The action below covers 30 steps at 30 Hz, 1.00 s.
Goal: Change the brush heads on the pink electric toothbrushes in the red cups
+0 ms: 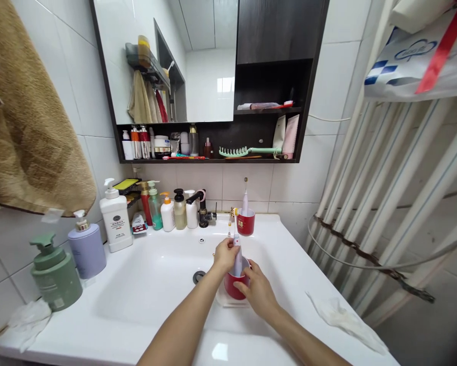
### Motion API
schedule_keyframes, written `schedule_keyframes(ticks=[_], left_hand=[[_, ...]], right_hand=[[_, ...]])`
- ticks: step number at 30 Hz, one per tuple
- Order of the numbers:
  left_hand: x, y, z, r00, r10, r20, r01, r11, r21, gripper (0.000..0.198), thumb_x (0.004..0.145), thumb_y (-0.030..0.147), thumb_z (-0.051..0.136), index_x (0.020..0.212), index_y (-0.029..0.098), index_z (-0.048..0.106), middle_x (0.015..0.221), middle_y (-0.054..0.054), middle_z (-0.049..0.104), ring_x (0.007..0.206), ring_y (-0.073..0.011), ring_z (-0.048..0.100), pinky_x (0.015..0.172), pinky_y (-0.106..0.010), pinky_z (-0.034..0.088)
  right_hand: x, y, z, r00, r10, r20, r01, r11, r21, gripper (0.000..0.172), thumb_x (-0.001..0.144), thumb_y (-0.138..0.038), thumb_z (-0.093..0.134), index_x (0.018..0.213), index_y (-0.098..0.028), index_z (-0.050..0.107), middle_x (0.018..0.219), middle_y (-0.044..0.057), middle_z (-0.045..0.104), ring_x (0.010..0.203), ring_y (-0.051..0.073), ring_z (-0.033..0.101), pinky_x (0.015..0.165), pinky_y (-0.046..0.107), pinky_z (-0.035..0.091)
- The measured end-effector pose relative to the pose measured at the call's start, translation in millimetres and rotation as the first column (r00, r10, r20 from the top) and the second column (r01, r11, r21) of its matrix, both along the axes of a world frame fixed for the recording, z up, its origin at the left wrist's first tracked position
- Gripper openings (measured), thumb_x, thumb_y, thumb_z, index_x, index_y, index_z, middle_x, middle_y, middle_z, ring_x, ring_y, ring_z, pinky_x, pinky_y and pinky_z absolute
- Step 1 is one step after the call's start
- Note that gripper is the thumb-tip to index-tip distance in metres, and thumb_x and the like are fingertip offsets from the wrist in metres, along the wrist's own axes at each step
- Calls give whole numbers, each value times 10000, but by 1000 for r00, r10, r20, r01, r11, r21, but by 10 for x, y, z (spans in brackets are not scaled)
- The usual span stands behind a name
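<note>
My left hand (224,254) pinches the handle of a pale electric toothbrush (238,256) that stands in a red cup (234,285). My right hand (256,290) wraps around the right side of that cup. The cup rests on the white sink's (155,284) right rim, on a small clear tray (226,301). Behind it, near the wall, a second red cup (245,222) holds another upright toothbrush (245,201).
A black faucet (202,207) and several pump bottles (167,211) line the back of the sink. A green dispenser (56,274), a purple one (86,247) and a white bottle (115,217) stand left. A crumpled white cloth (344,317) lies right. White radiator pipes (384,203) fill the right side.
</note>
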State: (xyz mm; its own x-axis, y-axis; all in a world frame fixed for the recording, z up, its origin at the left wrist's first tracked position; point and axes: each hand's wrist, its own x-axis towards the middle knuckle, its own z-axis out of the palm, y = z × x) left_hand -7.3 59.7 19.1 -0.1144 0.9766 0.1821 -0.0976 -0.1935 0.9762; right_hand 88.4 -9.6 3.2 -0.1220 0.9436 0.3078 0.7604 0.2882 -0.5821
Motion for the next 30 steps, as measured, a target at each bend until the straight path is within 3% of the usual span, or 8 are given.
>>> schedule_keyframes(ticks=[4, 10, 18, 21, 24, 27, 30], left_hand=[[-179, -99, 121, 976, 146, 160, -161, 983, 87, 122, 551, 117, 528, 671, 142, 534, 623, -11, 540, 582, -94, 477, 601, -216, 374], [-472, -286, 313, 904, 159, 397, -211, 974, 89, 233, 541, 212, 560, 755, 132, 518, 739, -26, 544, 671, -99, 494, 646, -229, 385], [-519, -489, 115, 914, 33, 404, -45, 999, 20, 303, 510, 262, 591, 772, 125, 525, 692, -22, 545, 625, -96, 496, 616, -237, 402], [-518, -500, 17, 901, -8, 434, 13, 1000, -7, 293, 512, 255, 598, 766, 128, 523, 680, -13, 536, 607, -85, 487, 618, -234, 403], [-547, -500, -42, 888, -39, 459, 55, 998, -20, 264, 527, 250, 595, 751, 130, 524, 668, -5, 525, 601, -77, 477, 607, -225, 404], [-573, -514, -52, 865, -46, 500, 66, 998, -22, 230, 545, 240, 588, 741, 136, 525, 665, 3, 516, 601, -72, 472, 581, -206, 399], [-569, -537, -32, 829, -78, 554, 100, 995, -9, 196, 563, 242, 576, 722, 140, 522, 671, 1, 519, 606, -75, 479, 571, -205, 397]], right_hand=[[16, 75, -47, 996, -59, 60, 60, 998, -8, 70, 627, -209, 465, 660, -160, 503, 1121, 116, 360, 955, 201, 435, 777, 273, 338], [38, 179, -109, 988, -120, 96, 122, 992, -14, 114, 637, -261, 469, 624, -156, 514, 1107, 120, 365, 860, 201, 480, 667, 274, 374], [-74, 232, -164, 949, -204, 239, 180, 977, 117, 181, 642, -347, 460, 643, -176, 522, 1022, 112, 427, 800, 207, 489, 520, 265, 371], [-86, 278, -178, 938, -233, 256, 194, 967, 166, 185, 623, -334, 482, 682, -167, 534, 1049, 127, 412, 832, 237, 477, 571, 303, 383], [-74, 265, -129, 960, -232, 155, 190, 951, 244, 215, 618, -294, 484, 776, -155, 530, 1122, 141, 352, 930, 272, 420, 707, 373, 356], [-83, 141, -29, 996, -53, -72, 71, 960, 272, 219, 689, -270, 389, 849, -158, 489, 1065, 119, 401, 954, 225, 408, 784, 359, 328], [-140, -23, 16, 917, 262, -300, -251, 965, 77, 268, 727, -311, 346, 950, -179, 414, 867, 60, 498, 740, 145, 501, 653, 273, 407]])
